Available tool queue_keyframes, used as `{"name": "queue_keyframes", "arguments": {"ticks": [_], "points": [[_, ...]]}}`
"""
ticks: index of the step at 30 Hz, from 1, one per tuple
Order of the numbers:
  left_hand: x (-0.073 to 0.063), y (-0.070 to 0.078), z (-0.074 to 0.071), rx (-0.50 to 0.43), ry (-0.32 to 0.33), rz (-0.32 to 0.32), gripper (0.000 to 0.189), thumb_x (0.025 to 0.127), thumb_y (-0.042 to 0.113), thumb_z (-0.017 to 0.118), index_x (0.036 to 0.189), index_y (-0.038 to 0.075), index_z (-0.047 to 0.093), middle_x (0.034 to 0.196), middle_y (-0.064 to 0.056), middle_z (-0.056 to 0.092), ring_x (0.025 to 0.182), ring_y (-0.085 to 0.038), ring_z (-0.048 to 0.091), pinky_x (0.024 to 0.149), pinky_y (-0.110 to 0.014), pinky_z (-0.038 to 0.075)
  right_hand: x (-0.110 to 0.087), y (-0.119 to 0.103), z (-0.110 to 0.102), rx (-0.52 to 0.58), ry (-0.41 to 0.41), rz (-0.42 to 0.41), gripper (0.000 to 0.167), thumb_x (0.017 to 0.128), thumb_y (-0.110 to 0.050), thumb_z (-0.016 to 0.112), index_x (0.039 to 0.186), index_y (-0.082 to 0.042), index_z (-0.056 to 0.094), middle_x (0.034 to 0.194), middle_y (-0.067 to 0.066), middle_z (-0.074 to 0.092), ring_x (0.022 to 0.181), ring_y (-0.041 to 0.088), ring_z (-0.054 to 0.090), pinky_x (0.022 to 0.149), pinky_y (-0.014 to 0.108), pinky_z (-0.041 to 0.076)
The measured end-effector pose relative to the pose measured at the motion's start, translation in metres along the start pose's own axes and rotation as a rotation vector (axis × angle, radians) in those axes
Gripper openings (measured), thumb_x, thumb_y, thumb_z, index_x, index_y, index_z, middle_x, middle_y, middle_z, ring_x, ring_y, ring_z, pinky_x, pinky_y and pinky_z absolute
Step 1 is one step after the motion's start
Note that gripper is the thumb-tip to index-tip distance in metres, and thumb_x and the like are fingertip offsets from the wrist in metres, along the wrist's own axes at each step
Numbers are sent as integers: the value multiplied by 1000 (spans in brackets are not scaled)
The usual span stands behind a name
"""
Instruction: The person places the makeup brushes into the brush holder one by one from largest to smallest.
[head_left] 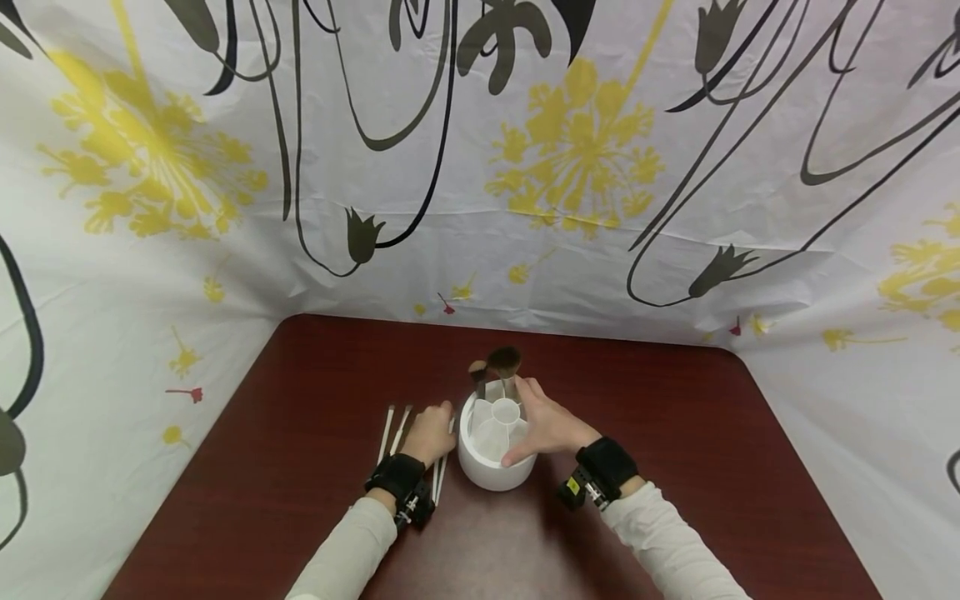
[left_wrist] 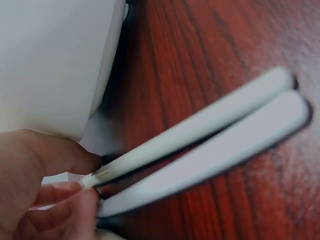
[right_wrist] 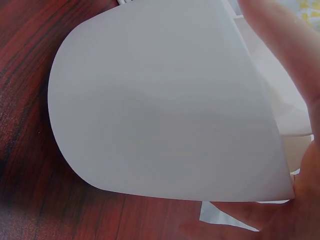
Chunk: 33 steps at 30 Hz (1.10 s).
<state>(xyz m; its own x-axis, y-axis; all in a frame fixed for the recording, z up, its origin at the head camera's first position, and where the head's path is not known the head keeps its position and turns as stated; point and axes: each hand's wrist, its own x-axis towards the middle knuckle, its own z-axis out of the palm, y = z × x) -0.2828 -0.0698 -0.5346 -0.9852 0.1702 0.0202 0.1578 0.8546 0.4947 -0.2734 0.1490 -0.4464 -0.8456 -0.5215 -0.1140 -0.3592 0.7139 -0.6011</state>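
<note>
A white round brush organizer (head_left: 487, 473) with petal-shaped compartments stands on the table. Two makeup brushes, a large dark fluffy one (head_left: 504, 361) and a smaller one (head_left: 477, 367), stand bristles up in its far compartments. My right hand (head_left: 553, 423) grips the organizer from the right, thumb over the near rim and fingers at the far side. Just left of the organizer, my left hand (head_left: 431, 433) pinches the end of a white-handled brush (left_wrist: 185, 135). A second white handle (left_wrist: 210, 162) lies right beside it, its upper end hidden by the fingers.
Two more thin white-handled brushes (head_left: 386, 433) lie on the table left of my left hand. The dark red wooden table (head_left: 675, 467) is bordered at the back and sides by a white patterned cloth (head_left: 465, 192).
</note>
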Motion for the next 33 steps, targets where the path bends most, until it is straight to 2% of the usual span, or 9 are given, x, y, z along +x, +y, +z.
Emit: {"name": "queue_keyframes", "arguments": {"ticks": [8,15,19,27,33], "points": [[0,4,-2,-26,-3,-52,21,72,5,66,90,0,57,73,-13,59,58,-20,54,49,-31,41,-1,0,1,8,4,14,127,51,-43,85,145,-5,10,145,19,18,124,31,36,90,46,41],[0,2,-1,-38,28,-32,13,71,6,65,81,0,58,66,-10,56,54,-19,52,47,-31,40,-1,-1,2,9,17,10,127,50,-43,86,145,-7,10,142,16,23,119,28,41,88,42,43],[1,1,-3,-48,30,-47,9,70,6,63,73,4,55,60,-5,51,51,-17,46,45,-30,37,-1,-2,2,22,25,7,127,49,-41,86,145,-8,10,139,15,26,116,26,43,87,41,43],[-2,5,-16,-66,25,-39,14,70,10,61,64,9,48,55,1,40,47,-15,40,43,-27,32,-1,0,3,14,21,24,126,50,-42,86,145,-6,10,144,19,20,121,30,39,88,44,43],[-3,4,-22,-77,36,-29,9,70,11,63,74,5,57,59,0,48,51,-13,44,46,-25,36,0,0,3,2,18,24,127,50,-43,86,145,-6,10,143,18,21,119,28,41,87,43,43]]}}
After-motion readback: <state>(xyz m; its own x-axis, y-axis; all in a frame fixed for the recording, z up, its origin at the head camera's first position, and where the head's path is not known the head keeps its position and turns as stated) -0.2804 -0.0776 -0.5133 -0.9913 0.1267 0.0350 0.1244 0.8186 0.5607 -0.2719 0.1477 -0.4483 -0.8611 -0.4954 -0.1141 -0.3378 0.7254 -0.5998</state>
